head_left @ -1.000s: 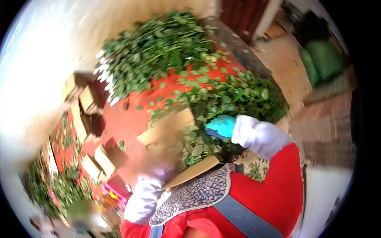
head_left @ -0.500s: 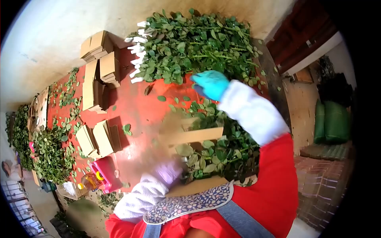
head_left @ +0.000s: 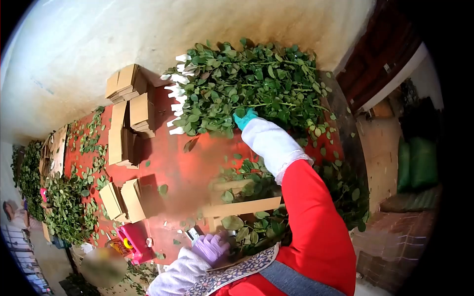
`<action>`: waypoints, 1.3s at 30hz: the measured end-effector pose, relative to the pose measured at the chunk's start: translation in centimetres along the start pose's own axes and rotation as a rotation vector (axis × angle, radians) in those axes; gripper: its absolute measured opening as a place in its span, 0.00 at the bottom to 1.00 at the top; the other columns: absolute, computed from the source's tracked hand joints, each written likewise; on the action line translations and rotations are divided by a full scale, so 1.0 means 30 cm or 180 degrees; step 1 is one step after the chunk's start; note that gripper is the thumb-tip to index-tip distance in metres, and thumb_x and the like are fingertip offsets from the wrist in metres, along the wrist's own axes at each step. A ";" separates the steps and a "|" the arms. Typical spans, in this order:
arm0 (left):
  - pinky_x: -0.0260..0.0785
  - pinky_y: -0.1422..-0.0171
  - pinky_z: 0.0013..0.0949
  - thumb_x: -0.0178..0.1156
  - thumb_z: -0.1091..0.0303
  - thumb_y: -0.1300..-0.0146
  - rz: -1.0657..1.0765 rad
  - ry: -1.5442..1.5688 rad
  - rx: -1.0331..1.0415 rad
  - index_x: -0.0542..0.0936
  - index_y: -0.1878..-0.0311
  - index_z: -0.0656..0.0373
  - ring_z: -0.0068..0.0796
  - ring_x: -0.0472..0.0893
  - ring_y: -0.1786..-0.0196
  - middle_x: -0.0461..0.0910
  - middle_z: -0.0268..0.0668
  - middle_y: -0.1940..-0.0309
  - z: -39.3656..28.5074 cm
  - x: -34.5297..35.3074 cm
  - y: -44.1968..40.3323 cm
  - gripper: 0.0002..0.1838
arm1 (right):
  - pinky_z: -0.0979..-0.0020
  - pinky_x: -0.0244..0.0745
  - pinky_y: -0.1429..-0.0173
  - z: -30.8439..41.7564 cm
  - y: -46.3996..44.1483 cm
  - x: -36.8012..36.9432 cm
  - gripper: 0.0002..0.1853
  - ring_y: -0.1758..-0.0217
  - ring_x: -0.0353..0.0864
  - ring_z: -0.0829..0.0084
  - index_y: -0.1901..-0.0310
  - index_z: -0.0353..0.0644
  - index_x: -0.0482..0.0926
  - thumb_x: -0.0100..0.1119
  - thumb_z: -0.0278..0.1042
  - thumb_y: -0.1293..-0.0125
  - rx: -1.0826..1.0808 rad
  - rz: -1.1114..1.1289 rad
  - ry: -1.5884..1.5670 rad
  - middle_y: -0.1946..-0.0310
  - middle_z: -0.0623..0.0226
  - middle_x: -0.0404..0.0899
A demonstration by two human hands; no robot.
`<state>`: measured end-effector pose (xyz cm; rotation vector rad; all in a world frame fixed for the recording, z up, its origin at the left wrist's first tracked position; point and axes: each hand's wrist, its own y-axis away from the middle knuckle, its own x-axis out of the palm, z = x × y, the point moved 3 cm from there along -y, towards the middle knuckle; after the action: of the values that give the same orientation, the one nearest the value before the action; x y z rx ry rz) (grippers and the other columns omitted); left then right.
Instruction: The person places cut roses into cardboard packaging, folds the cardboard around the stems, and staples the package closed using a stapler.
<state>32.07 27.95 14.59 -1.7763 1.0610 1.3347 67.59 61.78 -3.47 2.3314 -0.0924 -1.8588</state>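
Observation:
My left hand (head_left: pixel 213 248), in a purple glove, is closed near the front edge of the table. A small grey and white metal tool (head_left: pixel 193 234), perhaps a stapler, sticks out from its fingers. My right hand (head_left: pixel 245 118), in a teal glove, reaches into the near side of a large pile of leafy green stems (head_left: pixel 256 84); leaves hide its fingertips. White sleeves (head_left: pixel 178 93) cover the stem ends at the pile's left. Between my hands, a cardboard strip (head_left: pixel 247 206) lies across another bunch of leafy stems (head_left: pixel 264 229).
Folded cardboard stacks (head_left: pixel 121 133) stand on the red table (head_left: pixel 173 172), with more cardboard pieces (head_left: pixel 123 200) nearer. A pink container (head_left: pixel 136 241) is at the left front. Loose leaves and another leafy heap (head_left: pixel 66 207) lie far left. Green sacks (head_left: pixel 417 163) stand at right.
My right hand has moved into the edge of the leafy pile. My left hand, blurred before, now shows clearly with the metal tool. The whole view has shifted, so the table sits lower.

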 end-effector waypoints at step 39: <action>0.69 0.53 0.42 0.66 0.56 0.51 0.0725 0.0551 -0.0222 0.79 0.57 0.45 0.38 0.77 0.53 0.73 0.36 0.41 -0.005 -0.019 -0.007 0.16 | 0.56 0.75 0.48 -0.426 0.598 -0.570 0.15 0.50 0.80 0.51 0.45 0.46 0.76 0.52 0.37 0.31 0.0600 -0.1248 -0.1678 0.53 0.52 0.80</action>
<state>32.22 28.04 15.18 -1.8943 1.3606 1.3850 77.07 47.69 18.65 2.0058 0.1464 -2.7315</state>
